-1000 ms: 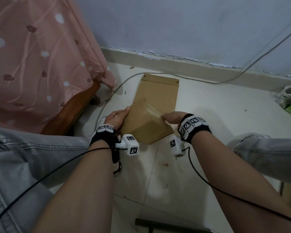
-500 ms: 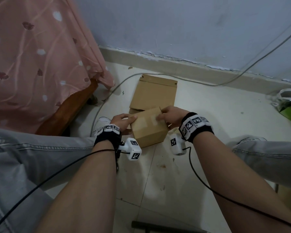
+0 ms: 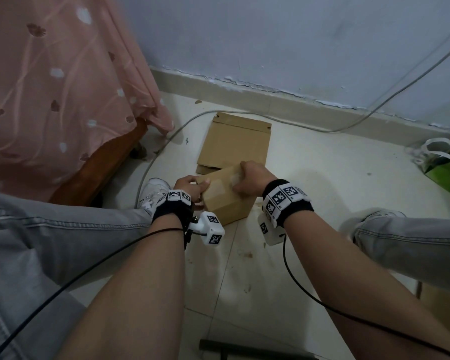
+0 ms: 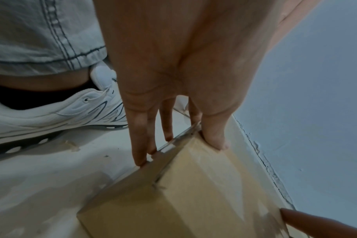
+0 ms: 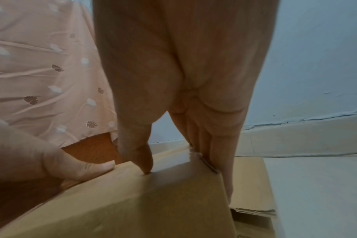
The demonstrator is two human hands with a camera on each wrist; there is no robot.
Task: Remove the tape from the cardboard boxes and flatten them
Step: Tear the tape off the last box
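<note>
At the centre of the head view, on the pale tiled floor (image 3: 322,193), a small closed cardboard box (image 3: 225,201) sits tilted between the two hands. The left hand (image 3: 190,187) grips its left end: in the left wrist view the thumb lies on the top face while the fingers (image 4: 140,136) run down the side, over an edge covered with clear tape (image 4: 173,141). The right hand (image 3: 252,181) holds the right end, with its thumb tip pressed into the taped top face in the right wrist view and its fingers (image 5: 224,153) curled over the far edge. Just beyond the box, toward the upper middle of the frame, a flattened cardboard box (image 3: 238,145) lies on the floor. A pink patterned bedsheet (image 3: 50,100) fills the upper left, a grey cable (image 3: 374,110) trails along the wall, and a green bag (image 3: 444,167) sits at the right edge. A white sneaker (image 3: 153,190) shows left of the box.
</note>
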